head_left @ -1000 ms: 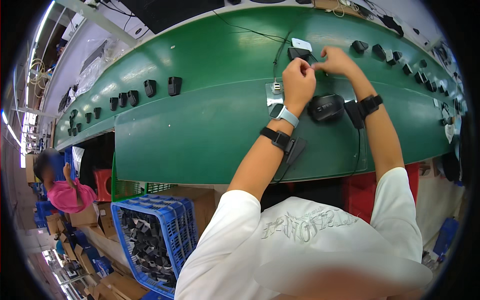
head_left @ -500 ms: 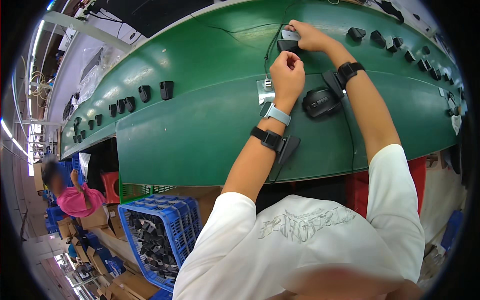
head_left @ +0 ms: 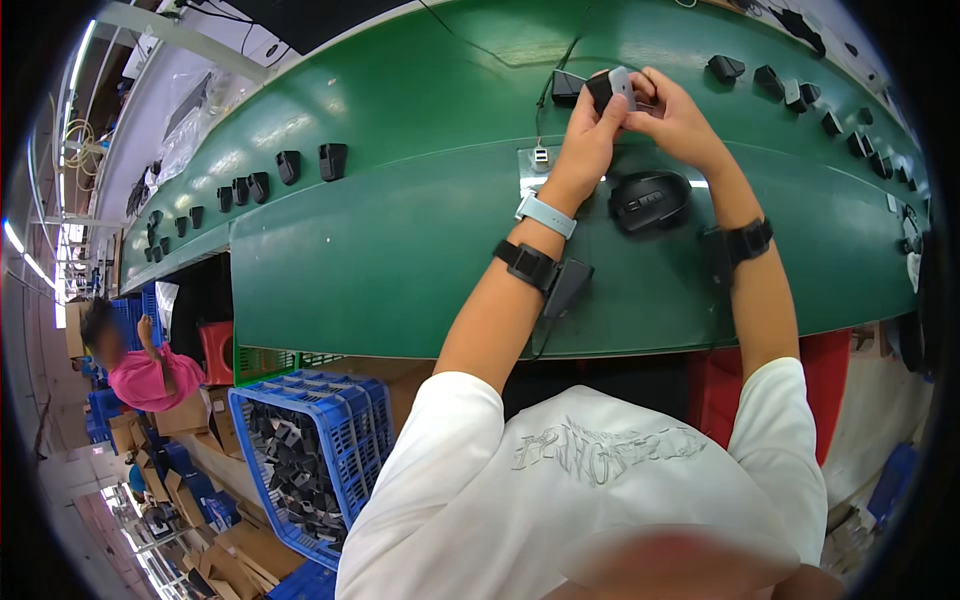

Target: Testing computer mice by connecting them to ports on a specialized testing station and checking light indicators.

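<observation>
My left hand (head_left: 588, 150) pinches a small black device with a light grey face (head_left: 621, 84) between thumb and fingers, above the far middle of the green table. At its right side, my right hand (head_left: 682, 120) also has its fingers on the device, partly hiding it. Just left of the held device, a black block-shaped device (head_left: 568, 88) stands on the table beside a dark cable. Nearer to me is a white USB plug or socket (head_left: 541, 157) on a cable end. A black computer mouse (head_left: 648, 203) lies below my hands.
Black devices (head_left: 258, 187) stand in a row at the left; more (head_left: 832, 123) line the right side. A blue crate (head_left: 372, 440) full of dark parts sits on the lower left, past the table (head_left: 400, 290) edge. A person in pink (head_left: 155, 380) is farther left.
Both hands have come together around the grey-faced device, which is now lifted and turned beside the black block. My right hand has moved right and nearer; my left hand has opened from a curl onto it.
</observation>
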A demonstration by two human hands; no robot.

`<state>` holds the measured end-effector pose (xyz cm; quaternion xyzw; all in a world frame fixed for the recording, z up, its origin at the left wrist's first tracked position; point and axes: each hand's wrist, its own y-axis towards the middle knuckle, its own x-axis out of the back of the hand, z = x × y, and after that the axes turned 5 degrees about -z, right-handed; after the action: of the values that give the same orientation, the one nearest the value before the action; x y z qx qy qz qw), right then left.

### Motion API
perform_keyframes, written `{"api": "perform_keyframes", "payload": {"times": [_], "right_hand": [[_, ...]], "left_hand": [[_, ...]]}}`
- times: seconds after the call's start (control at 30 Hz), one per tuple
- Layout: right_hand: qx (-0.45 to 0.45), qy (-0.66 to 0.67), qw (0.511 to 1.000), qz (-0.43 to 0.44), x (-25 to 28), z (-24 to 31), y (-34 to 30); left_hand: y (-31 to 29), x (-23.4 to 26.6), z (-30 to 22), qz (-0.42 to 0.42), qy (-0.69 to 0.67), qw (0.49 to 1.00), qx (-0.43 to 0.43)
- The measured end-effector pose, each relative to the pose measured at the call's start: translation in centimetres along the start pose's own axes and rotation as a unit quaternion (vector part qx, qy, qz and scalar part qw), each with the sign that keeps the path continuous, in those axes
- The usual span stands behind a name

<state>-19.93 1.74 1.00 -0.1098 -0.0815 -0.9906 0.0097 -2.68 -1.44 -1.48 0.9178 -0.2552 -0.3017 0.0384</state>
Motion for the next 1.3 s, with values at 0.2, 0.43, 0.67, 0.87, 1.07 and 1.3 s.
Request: {"api": "perform_keyframes", "payload": {"times": [0.2,0.43,0.67,0.87,1.07,1.3], "right_hand": [[0.026,0.123,0.973,-0.195,2.3,-1.1,-2.6],[0.011,0.212,0.955,-0.207,1.9,0.6,-4.3],[0.072,0.087,0.979,-0.168,1.7,1.0,-4.5],[0.052,0.059,0.978,-0.195,1.3,0.7,-4.5],[0.033,0.023,0.98,-0.196,0.9,0.7,-4.5],[0.018,0.009,0.981,-0.193,0.4,0.6,-4.3]], "left_hand": [[-0.2,-0.7,-0.6,0.013,0.011,0.999,0.048],[-0.3,-0.3,0.1,0.049,0.241,0.964,-0.1],[-0.1,-0.4,0.2,0.05,0.282,0.946,-0.152],[-0.3,-0.4,0.0,0.052,0.328,0.927,-0.174],[-0.1,-0.1,0.4,0.039,0.355,0.911,-0.205],[-0.7,-0.7,-0.5,0.055,0.454,0.861,-0.223]]}}
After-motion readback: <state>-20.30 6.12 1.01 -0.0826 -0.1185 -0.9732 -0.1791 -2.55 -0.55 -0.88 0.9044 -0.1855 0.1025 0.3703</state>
